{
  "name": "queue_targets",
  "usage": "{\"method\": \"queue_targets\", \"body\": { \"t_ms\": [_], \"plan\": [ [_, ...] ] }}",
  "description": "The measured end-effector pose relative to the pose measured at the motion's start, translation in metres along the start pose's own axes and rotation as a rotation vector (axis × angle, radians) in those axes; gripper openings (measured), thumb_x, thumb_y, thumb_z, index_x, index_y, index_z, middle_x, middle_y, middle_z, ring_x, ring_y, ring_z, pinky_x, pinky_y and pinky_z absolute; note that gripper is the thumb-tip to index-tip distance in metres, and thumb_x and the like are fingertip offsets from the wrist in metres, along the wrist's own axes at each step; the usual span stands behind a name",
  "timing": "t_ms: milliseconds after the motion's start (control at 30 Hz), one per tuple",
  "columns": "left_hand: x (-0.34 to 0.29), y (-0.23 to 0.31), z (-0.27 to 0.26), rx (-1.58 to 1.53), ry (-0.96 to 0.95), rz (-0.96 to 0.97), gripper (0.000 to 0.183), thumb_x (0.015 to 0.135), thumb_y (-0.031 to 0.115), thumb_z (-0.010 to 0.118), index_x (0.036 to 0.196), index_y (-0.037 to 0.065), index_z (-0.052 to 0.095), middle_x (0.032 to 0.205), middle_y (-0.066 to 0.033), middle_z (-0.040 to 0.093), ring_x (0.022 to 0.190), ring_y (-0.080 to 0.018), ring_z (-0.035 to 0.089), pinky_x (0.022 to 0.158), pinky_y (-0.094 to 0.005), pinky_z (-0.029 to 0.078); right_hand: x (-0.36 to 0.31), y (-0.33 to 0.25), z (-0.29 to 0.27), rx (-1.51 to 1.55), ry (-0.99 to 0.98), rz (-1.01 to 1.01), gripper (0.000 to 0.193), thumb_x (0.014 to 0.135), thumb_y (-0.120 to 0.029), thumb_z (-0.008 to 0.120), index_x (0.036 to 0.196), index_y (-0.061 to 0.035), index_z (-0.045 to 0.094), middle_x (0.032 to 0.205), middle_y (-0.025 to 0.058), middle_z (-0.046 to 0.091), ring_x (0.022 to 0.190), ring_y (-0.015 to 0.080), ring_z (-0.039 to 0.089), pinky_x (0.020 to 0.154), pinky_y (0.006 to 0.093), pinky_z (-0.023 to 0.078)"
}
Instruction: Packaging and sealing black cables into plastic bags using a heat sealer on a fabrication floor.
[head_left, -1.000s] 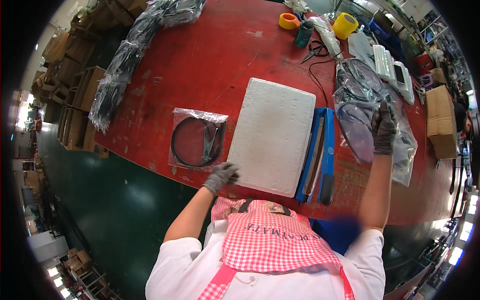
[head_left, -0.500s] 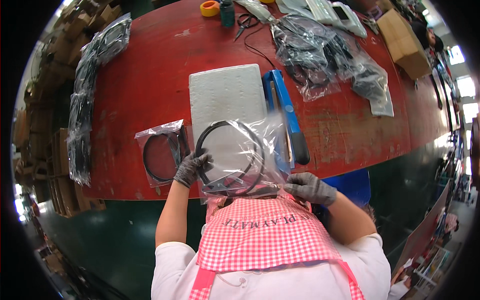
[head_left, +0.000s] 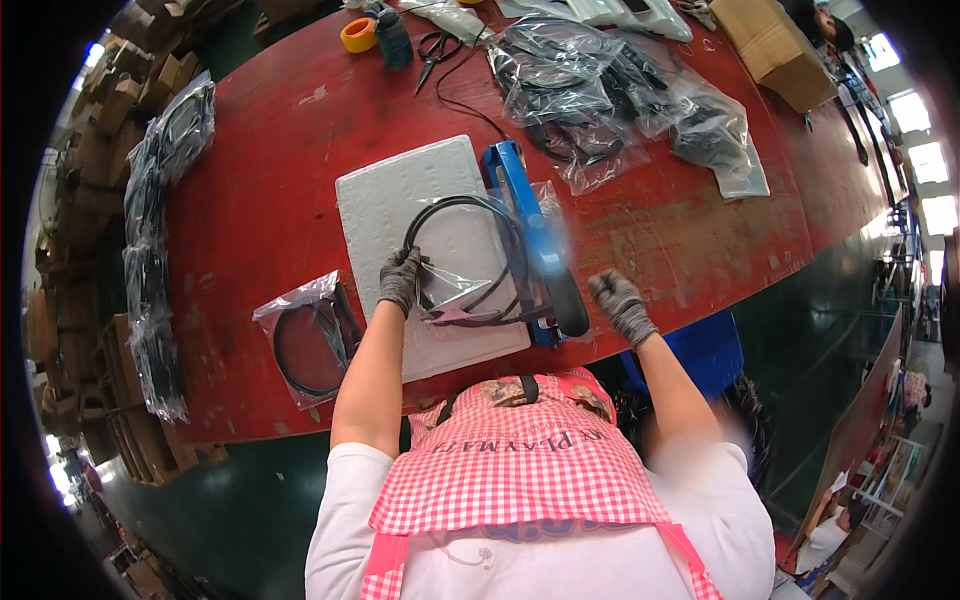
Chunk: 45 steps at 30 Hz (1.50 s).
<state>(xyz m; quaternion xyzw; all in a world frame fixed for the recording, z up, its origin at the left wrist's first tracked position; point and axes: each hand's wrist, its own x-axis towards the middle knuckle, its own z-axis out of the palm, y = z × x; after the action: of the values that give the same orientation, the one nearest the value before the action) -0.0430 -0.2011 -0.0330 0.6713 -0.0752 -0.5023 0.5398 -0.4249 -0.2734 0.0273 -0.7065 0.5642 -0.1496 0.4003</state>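
Note:
My left hand (head_left: pixel 400 278), in a grey glove, is closed on the left side of a clear plastic bag (head_left: pixel 462 282) with a coiled black cable (head_left: pixel 450 203) inside. The bag lies over a white foam block (head_left: pixel 400 190). Its right side reaches in at a blue hand-operated bag sealer (head_left: pixel 535 215) with a black handle end (head_left: pixel 568 305). Just right of that handle, apart from it, my right hand (head_left: pixel 622 300) is gloved too, its fingers curled with nothing visible in them. Another bagged cable (head_left: pixel 308 345) lies left of the foam block.
Piled bagged cables (head_left: pixel 580 85) lie at the back right, and a row of them (head_left: pixel 150 250) runs down the left side. Scissors (head_left: pixel 436 55), orange tape (head_left: pixel 358 35) and a dark green bottle (head_left: pixel 394 40) stand at the back. A cardboard box (head_left: pixel 775 55) sits far right.
The bagged cable has moved away from my body onto the foam block, its right side now at the sealer. My right hand has let go of the bag and moved up beside the sealer's handle.

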Motion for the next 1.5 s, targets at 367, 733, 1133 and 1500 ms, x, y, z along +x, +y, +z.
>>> {"method": "queue_targets", "body": {
  "t_ms": [367, 733, 1133, 1500],
  "plan": [
    [0.004, 0.022, -0.025, 0.051, 0.061, 0.036, 0.016, 0.085, 0.019, 0.056, 0.09, 0.004, 0.057, 0.075, -0.0046, 0.062, 0.055, -0.0103, 0.052, 0.049, -0.0249, 0.042, -0.033, -0.091, 0.051, -0.715, -0.042, -0.39, 0.061, 0.078, -0.023, 0.044, 0.13, 0.0032, 0.028, 0.136, 0.0237, 0.023, 0.124, 0.034, 0.029, 0.101, 0.0452, 0.024],
    [-0.052, 0.012, -0.036, 0.352, 0.386, 0.269, 0.05, 0.078, 0.013, 0.06, 0.122, 0.001, 0.039, 0.114, -0.0121, 0.049, 0.1, -0.017, 0.05, 0.082, -0.0282, 0.043, -0.031, -0.059, 0.077, -0.367, 0.169, -0.635, 0.057, 0.072, -0.014, 0.05, 0.125, 0.004, 0.038, 0.128, 0.0265, 0.035, 0.116, 0.0385, 0.038, 0.097, 0.0463, 0.029],
    [-0.127, -0.053, 0.045, -0.865, 0.25, -0.61, 0.012, 0.078, 0.025, 0.06, 0.085, 0.016, 0.057, 0.086, -0.0046, 0.058, 0.091, -0.0246, 0.051, 0.082, -0.0422, 0.044, -0.033, -0.06, 0.078, -0.345, 0.185, -0.651, 0.055, 0.073, -0.015, 0.051, 0.124, 0.0015, 0.039, 0.127, 0.0246, 0.037, 0.113, 0.0394, 0.041, 0.095, 0.0456, 0.032],
    [-0.09, -0.047, 0.093, -0.786, 0.243, -0.753, 0.016, 0.079, 0.029, 0.063, 0.076, 0.014, 0.056, 0.066, -0.0011, 0.054, 0.067, -0.0179, 0.051, 0.073, -0.0428, 0.045, -0.035, -0.071, 0.071, -0.338, 0.173, -0.607, 0.056, 0.07, -0.009, 0.053, 0.124, 0.0001, 0.04, 0.128, 0.0236, 0.037, 0.111, 0.0379, 0.044, 0.093, 0.0423, 0.036]
  ]
}}
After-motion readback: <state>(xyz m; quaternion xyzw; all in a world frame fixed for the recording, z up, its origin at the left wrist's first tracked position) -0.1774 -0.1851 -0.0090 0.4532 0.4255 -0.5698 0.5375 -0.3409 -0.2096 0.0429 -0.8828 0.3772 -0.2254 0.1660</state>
